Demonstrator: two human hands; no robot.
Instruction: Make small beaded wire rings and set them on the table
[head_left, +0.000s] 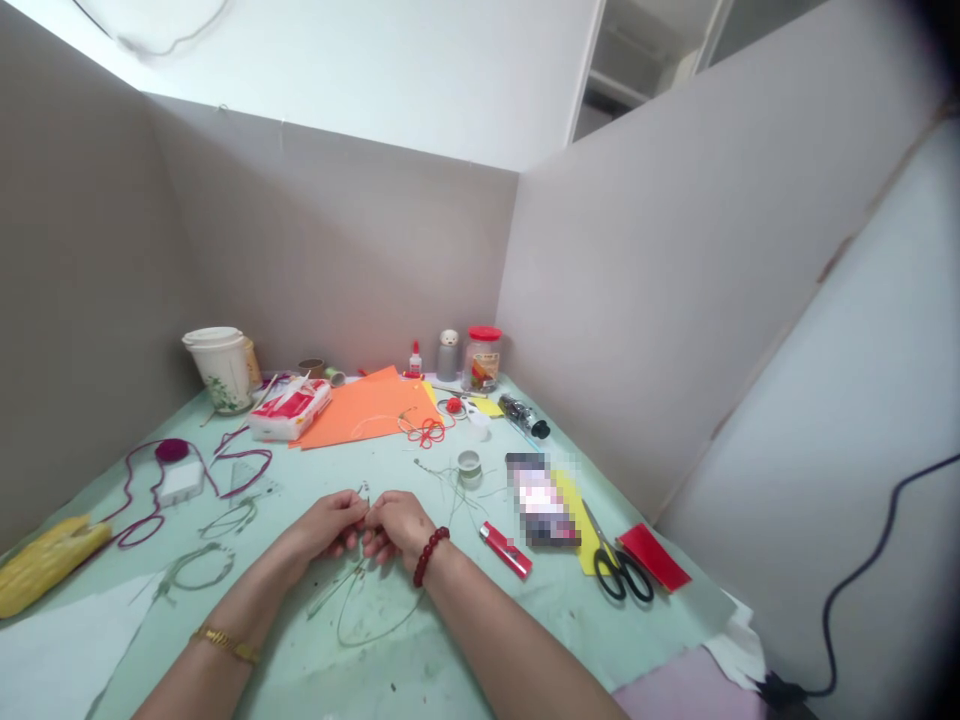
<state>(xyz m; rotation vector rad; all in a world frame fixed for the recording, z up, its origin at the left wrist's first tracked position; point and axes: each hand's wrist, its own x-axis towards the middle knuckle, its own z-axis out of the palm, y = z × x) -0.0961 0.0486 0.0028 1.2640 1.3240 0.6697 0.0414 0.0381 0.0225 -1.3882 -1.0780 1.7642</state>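
Observation:
My left hand (327, 522) and my right hand (397, 524) meet at the middle of the pale green table (525, 610), fingers pinched together on a thin pale green cord (358, 610). The cord runs up to a small knotted end (365, 491) above my fingertips and loops down on the table between my forearms. A gold bracelet (225, 643) is on my left wrist and a dark red bead bracelet (429, 555) on my right.
Right of my hands lie a red lighter (506, 549), black scissors (621, 572), a red card (654, 556) and a cord spool (469, 464). Further back are an orange sheet (367, 410), red cord (426, 431), a paper cup (221, 368), a tissue pack (291, 410) and a jar (482, 358). Purple cord (142, 500) and a yellow object (45, 560) lie left.

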